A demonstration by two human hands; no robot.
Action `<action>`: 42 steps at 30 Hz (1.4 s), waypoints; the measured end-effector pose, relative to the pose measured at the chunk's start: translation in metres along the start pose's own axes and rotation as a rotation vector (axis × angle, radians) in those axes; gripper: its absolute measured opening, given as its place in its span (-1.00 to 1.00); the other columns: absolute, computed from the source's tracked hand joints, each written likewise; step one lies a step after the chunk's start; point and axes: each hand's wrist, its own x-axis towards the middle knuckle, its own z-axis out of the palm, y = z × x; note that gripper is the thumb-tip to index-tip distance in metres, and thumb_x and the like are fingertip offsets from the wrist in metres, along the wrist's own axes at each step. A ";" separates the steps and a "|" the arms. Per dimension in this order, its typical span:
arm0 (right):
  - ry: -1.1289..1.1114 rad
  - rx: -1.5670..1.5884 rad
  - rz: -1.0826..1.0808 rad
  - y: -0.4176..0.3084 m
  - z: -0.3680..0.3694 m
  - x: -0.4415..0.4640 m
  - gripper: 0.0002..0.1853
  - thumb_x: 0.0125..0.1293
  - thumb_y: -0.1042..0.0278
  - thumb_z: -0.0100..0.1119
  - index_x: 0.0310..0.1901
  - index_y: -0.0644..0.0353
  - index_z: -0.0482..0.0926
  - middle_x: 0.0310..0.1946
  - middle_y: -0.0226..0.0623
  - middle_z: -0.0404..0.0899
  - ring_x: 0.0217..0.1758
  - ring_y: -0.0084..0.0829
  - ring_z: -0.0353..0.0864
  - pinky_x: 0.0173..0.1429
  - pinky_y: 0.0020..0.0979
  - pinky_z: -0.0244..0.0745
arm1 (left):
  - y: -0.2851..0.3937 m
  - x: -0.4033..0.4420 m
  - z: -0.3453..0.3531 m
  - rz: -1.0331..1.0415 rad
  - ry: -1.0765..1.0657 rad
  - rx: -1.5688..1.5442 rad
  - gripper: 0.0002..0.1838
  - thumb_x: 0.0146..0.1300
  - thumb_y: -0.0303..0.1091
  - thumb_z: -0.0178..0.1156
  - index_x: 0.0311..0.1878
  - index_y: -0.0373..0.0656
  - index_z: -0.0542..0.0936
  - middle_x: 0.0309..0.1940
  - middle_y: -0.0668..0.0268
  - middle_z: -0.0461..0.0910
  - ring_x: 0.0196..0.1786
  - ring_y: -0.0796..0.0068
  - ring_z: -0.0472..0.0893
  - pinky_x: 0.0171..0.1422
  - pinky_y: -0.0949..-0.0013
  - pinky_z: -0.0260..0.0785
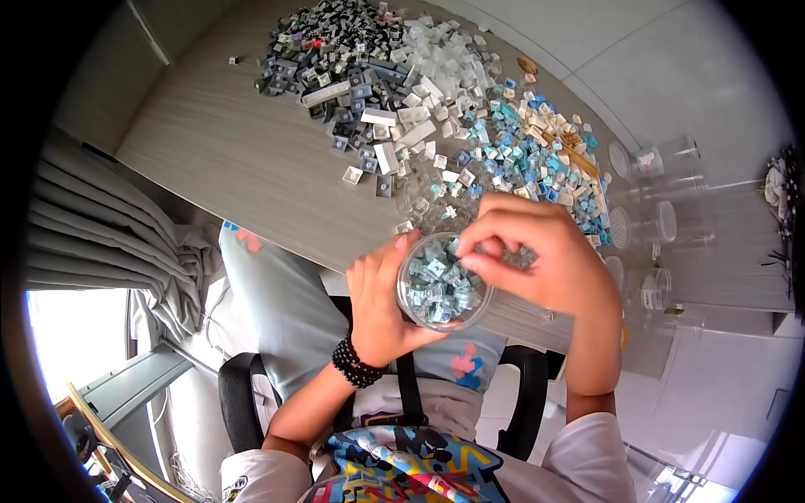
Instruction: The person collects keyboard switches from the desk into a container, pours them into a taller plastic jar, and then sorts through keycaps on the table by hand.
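A round clear plastic jar point(405, 293) is gripped by my left hand point(376, 289), whose fingers and thumb curve around its side, at the table's near edge. Its open mouth faces up and shows many small translucent blue-green keycap-like pieces point(438, 285). Over the jar's right rim, my right hand point(532, 251) is closed with thumb and fingertips pinched together. Whether a small piece sits in that pinch is hidden. Just beyond both hands lie loose clear pieces point(423, 201) on the table.
Heaps of black and grey keycaps point(335, 50), frosted white keycaps point(449, 54) and blue keycaps point(511, 151) cover the far table point(210, 134). Cream keycaps point(553, 126) lie at the right. Several clear empty jars point(662, 218) stand along the right side. A chair armrest point(524, 394) is beside me.
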 end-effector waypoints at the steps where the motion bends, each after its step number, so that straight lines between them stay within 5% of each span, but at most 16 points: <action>1: 0.044 0.014 0.031 0.003 -0.003 0.001 -0.90 0.30 0.49 0.34 -0.17 0.17 0.65 -0.42 -0.47 0.50 -0.39 -0.55 0.48 -0.31 -0.42 0.39 | 0.001 0.001 -0.001 -0.007 -0.006 0.003 0.33 -0.18 0.26 0.59 0.54 -0.25 0.11 0.34 0.05 0.48 0.20 0.04 0.45 0.33 0.02 0.13; 5: 0.389 -0.263 0.116 0.009 -0.008 0.005 -0.91 0.27 0.49 0.33 -0.21 0.21 0.63 -0.47 -0.39 0.47 -0.46 -0.52 0.44 -0.36 -0.42 0.33 | -0.001 0.003 -0.002 0.009 0.008 0.028 0.32 -0.19 0.25 0.60 0.52 -0.26 0.12 0.32 0.03 0.50 0.17 0.04 0.45 0.33 0.00 0.12; 12: 0.477 -0.480 0.235 0.107 -0.017 0.041 -0.81 0.27 0.29 0.35 -0.26 0.25 0.63 -0.52 -0.27 0.55 -0.48 -0.35 0.52 -0.33 -0.26 0.40 | -0.002 -0.001 0.001 -0.006 0.002 -0.002 0.32 -0.18 0.25 0.60 0.53 -0.26 0.12 0.35 0.01 0.46 0.24 0.02 0.42 0.37 0.01 0.10; 16: 0.415 -0.304 0.240 0.133 -0.013 0.064 -0.77 0.29 0.25 0.38 -0.30 0.27 0.63 -0.70 -0.44 0.32 -0.60 -0.54 0.25 -0.47 -0.37 0.18 | -0.003 -0.003 0.003 -0.013 0.010 -0.011 0.33 -0.18 0.25 0.60 0.55 -0.25 0.11 0.36 -0.01 0.46 0.26 0.01 0.42 0.39 -0.01 0.09; 23: 0.411 -0.365 0.222 0.115 -0.013 0.059 -0.77 0.28 0.24 0.41 -0.27 0.26 0.65 -0.63 -0.46 0.35 -0.55 -0.55 0.26 -0.44 -0.38 0.19 | -0.003 -0.002 0.002 -0.006 0.017 -0.027 0.34 -0.20 0.24 0.62 0.55 -0.22 0.11 0.34 0.00 0.47 0.26 0.03 0.42 0.38 0.01 0.10; 25: 0.408 -0.358 0.310 0.076 -0.016 0.045 -0.75 0.25 0.25 0.39 -0.20 0.28 0.67 -0.47 -0.26 0.58 -0.43 -0.37 0.56 -0.27 -0.32 0.47 | -0.002 0.000 0.000 -0.012 0.014 -0.022 0.33 -0.21 0.22 0.62 0.55 -0.22 0.12 0.34 0.00 0.48 0.26 0.03 0.43 0.38 0.02 0.10; 29: 0.396 -0.106 0.154 0.003 0.003 -0.001 -0.82 0.19 0.39 0.45 -0.20 0.20 0.68 -0.50 -0.45 0.41 -0.46 -0.58 0.34 -0.36 -0.48 0.24 | -0.002 0.001 0.001 -0.008 0.014 -0.028 0.32 -0.23 0.20 0.64 0.53 -0.21 0.15 0.33 0.01 0.49 0.26 0.04 0.46 0.37 0.04 0.11; 32: 0.252 -0.124 -0.016 -0.023 0.022 -0.022 -0.72 0.07 0.49 0.47 -0.13 0.15 0.69 -0.44 -0.39 0.46 -0.42 -0.51 0.48 -0.32 -0.43 0.40 | -0.002 0.003 0.004 -0.001 0.059 -0.032 0.27 -0.15 0.26 0.59 0.54 -0.18 0.18 0.32 0.10 0.53 0.16 0.13 0.50 0.22 0.12 0.17; 38: 0.444 -0.213 0.129 0.015 0.013 -0.002 -0.88 0.29 0.51 0.32 -0.15 0.24 0.65 -0.47 -0.39 0.47 -0.46 -0.58 0.40 -0.36 -0.48 0.32 | -0.004 -0.001 0.002 -0.011 0.018 -0.023 0.32 -0.20 0.21 0.62 0.55 -0.20 0.13 0.32 -0.04 0.50 0.24 0.03 0.47 0.37 0.02 0.09; 39: 0.451 -0.194 0.203 0.028 0.005 0.011 -0.91 0.31 0.51 0.27 -0.18 0.25 0.59 -0.44 -0.26 0.56 -0.38 -0.43 0.60 -0.24 -0.36 0.51 | -0.003 -0.001 0.003 -0.007 0.022 -0.026 0.32 -0.20 0.21 0.62 0.55 -0.20 0.13 0.32 -0.04 0.50 0.24 0.03 0.47 0.37 0.02 0.09; 42: 0.417 -0.292 0.244 0.083 -0.005 0.043 -0.88 0.29 0.44 0.29 -0.19 0.24 0.60 -0.43 -0.25 0.55 -0.39 -0.35 0.57 -0.23 -0.30 0.49 | -0.003 0.000 0.001 -0.006 0.027 -0.031 0.33 -0.20 0.22 0.62 0.55 -0.21 0.12 0.33 -0.04 0.50 0.23 0.03 0.46 0.38 0.04 0.09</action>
